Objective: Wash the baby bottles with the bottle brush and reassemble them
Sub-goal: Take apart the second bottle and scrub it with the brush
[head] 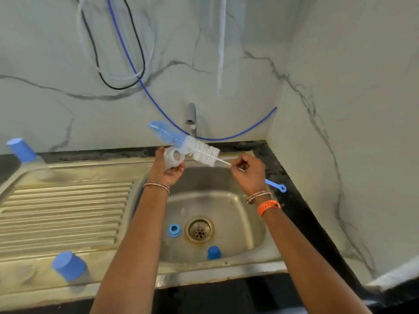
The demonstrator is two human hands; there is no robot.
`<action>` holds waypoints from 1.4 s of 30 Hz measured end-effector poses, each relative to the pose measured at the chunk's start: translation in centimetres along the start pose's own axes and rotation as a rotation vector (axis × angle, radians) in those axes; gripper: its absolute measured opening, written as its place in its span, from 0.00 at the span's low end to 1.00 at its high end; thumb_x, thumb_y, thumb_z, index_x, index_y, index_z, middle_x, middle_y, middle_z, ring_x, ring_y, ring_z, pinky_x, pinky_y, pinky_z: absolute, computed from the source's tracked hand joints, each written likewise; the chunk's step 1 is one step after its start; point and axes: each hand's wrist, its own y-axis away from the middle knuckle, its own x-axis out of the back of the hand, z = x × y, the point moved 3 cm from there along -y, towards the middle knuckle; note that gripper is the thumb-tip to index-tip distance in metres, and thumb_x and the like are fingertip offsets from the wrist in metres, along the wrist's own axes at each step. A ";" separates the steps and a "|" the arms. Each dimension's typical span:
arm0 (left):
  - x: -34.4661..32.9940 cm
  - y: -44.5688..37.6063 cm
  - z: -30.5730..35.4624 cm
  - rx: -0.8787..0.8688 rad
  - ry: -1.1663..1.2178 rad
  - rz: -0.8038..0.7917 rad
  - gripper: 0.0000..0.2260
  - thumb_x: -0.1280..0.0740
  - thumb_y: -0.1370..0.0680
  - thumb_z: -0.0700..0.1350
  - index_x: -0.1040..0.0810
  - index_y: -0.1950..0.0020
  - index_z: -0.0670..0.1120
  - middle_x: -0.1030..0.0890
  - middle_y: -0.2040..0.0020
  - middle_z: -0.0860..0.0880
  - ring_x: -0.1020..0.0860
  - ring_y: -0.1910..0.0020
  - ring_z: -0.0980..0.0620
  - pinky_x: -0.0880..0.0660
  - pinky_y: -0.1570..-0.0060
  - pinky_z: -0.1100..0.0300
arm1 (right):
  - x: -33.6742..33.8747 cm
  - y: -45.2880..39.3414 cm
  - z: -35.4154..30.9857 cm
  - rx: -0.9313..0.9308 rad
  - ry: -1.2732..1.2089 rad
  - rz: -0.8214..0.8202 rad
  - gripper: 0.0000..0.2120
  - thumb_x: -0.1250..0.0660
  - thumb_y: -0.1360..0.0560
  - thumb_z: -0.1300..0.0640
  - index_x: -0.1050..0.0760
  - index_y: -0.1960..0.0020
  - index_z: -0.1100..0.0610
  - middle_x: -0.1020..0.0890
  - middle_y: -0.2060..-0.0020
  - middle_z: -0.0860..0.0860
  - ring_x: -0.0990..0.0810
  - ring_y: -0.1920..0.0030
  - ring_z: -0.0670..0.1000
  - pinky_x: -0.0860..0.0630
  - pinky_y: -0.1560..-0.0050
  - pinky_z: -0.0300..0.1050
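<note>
My left hand [166, 169] grips a clear open baby bottle [173, 157] above the back of the sink, its mouth facing me. My right hand [247, 172] pinches the thin wire stem of the bottle brush [192, 146]. The brush's white and blue bristles lie across and just behind the bottle mouth, outside it; its blue handle end [275, 185] sticks out past my right wrist. A blue screw ring [174, 230] and a blue cap [213, 252] lie in the basin. Two capped bottles, one at the front left [69, 266] and one at the back left [22, 150], stand on the drainboard.
The steel sink basin [238, 214] has a drain [199, 231] at its middle. A ridged drainboard [63, 214] stretches left. A grey tap spout [191, 115] hangs from the marble wall, with blue and black hoses above. Black counter edge runs along the right.
</note>
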 end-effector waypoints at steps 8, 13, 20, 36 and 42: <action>2.7 -0.6 3.1 -0.148 -0.122 0.122 0.10 0.40 0.20 0.52 0.28 0.51 0.46 0.24 0.58 0.47 0.25 0.61 0.52 0.25 0.66 0.61 | 0.2 2.5 1.4 0.068 0.058 -0.039 0.08 0.30 0.34 0.69 0.25 0.69 0.61 0.26 0.75 0.46 0.27 0.71 0.43 0.33 0.66 0.28; 3.7 -1.5 3.6 -0.152 -0.140 0.115 0.10 0.45 0.19 0.52 0.30 0.50 0.47 0.25 0.54 0.47 0.26 0.60 0.53 0.26 0.65 0.62 | 1.0 3.0 1.1 0.149 0.138 -0.075 0.11 0.31 0.35 0.71 0.28 0.69 0.58 0.25 0.72 0.49 0.28 0.71 0.45 0.33 0.66 0.27; 4.5 -3.0 3.7 -0.154 -0.197 0.174 0.25 0.43 0.20 0.55 0.38 0.27 0.44 0.31 0.43 0.44 0.32 0.30 0.45 0.28 0.44 0.53 | 0.6 3.3 0.9 0.240 0.244 -0.130 0.13 0.34 0.36 0.73 0.29 0.67 0.56 0.24 0.68 0.51 0.27 0.68 0.50 0.29 0.67 0.41; 7.1 -3.7 8.0 -0.365 -0.267 0.309 0.24 0.29 0.26 0.49 0.33 0.36 0.43 0.26 0.42 0.42 0.24 0.50 0.46 0.25 0.68 0.54 | -1.7 5.4 1.0 -0.092 0.082 -0.054 0.13 0.32 0.34 0.73 0.24 0.67 0.55 0.25 0.73 0.45 0.27 0.71 0.42 0.32 0.67 0.30; 7.5 -3.8 7.5 -0.260 -0.170 0.257 0.25 0.32 0.25 0.50 0.33 0.31 0.44 0.25 0.37 0.42 0.24 0.48 0.46 0.25 0.71 0.57 | -2.5 5.9 -0.5 0.037 0.252 -0.112 0.09 0.32 0.36 0.72 0.24 0.67 0.59 0.24 0.71 0.47 0.27 0.70 0.44 0.30 0.68 0.39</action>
